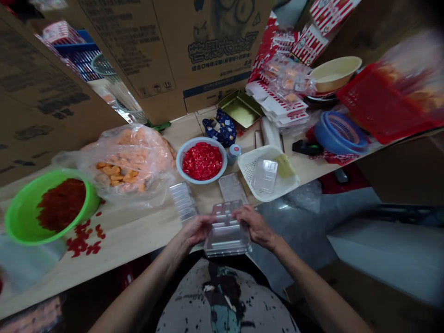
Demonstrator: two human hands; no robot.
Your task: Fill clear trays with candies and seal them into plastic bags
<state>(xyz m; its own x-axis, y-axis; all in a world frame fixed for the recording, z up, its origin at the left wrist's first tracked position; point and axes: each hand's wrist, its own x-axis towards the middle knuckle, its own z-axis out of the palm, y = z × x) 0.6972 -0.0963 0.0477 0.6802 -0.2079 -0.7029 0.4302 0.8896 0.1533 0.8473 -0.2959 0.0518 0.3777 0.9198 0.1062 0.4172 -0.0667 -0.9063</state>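
A long wooden surface [132, 238] runs across the view, with cardboard cartons [215, 51] standing behind it; a red plastic basket [376, 108] sits far beyond and right of the fingers, blurred at its upper end; a blue strainer [342, 134] lies nearer, right of the fingers and beyond them; a green plastic bowl [21, 222] of dark red pieces stands left of the fingers; a clear bag [128, 159] of orange pieces lies beyond and left of them; a white bowl [180, 162] of glossy red pieces stands directly beyond the fingers; a white perforated tray [277, 189] lies beyond and right of them, holding a clear lid; two clear plastic trays [182, 202] [231, 187] lie just beyond the fingers, apart from each other; loose red pieces [83, 240] are scattered left of them, on the surface.

The work in hand is the holding of a clear plastic container [225, 236] at the near edge of the surface; the left hand [196, 230] and right hand [255, 226] grasp it from either side; the fingers [243, 213] are closed on it, gripping; the container is between both hands, its contents not discernible.
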